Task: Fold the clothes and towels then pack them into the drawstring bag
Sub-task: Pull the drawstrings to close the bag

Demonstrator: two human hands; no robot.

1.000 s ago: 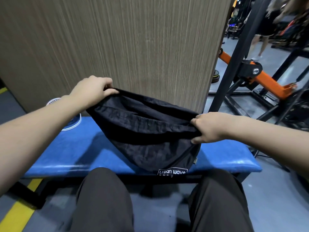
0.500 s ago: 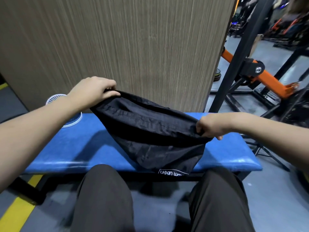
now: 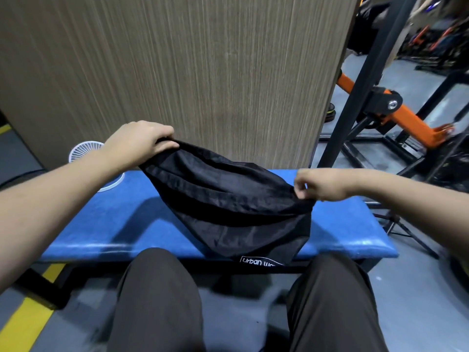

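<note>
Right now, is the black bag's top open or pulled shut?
Open. The left hand and right hand hold the black fabric drawstring bag stretched by its rim; a dark gap shows.

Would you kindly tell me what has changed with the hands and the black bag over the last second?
The right hand has loosened from a full grip to a fingertip pinch on the black fabric drawstring bag. The left hand still grips the other end, and the bag still hangs over the blue padded bench beside the white fan.

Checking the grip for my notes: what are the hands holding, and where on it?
Both hold the black bag by its top hem: left hand at one end, right hand at the other.
</note>
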